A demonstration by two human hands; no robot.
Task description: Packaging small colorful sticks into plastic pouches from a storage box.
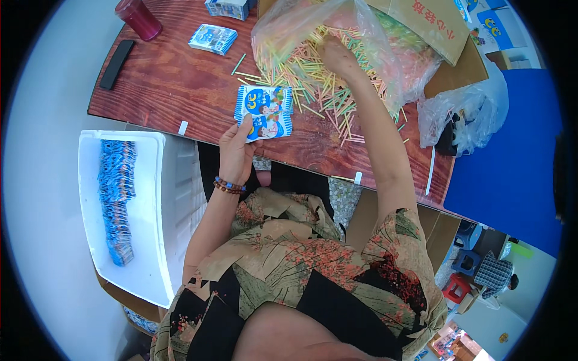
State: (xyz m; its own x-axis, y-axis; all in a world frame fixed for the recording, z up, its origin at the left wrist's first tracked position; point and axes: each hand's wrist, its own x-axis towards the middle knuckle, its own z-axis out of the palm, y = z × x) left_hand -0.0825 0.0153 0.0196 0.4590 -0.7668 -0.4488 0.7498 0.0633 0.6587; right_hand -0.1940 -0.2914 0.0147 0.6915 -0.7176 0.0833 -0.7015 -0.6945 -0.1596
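Note:
My left hand (239,144) pinches a blue-and-white printed packet (265,129) at the table's front edge, thumb on top. Another such packet (259,96) lies right behind it, overlapping or joined; I cannot tell which. My right hand (338,57) reaches into a heap of thin pastel sticks (313,75), yellow, pink and green, at the mouth of a clear plastic bag (388,45). Its fingers point down among the sticks, and their tips are hidden, so any grip cannot be made out. Several loose sticks spread over the reddish wooden table (180,90) between both hands.
Left of me, a white foam box (144,240) holds rows of blue packets. A packet stack (213,39), a black bar-shaped object (117,64) and a red jar (139,19) stand far left. A cardboard box (457,75) and a crumpled plastic bag (469,114) are at right.

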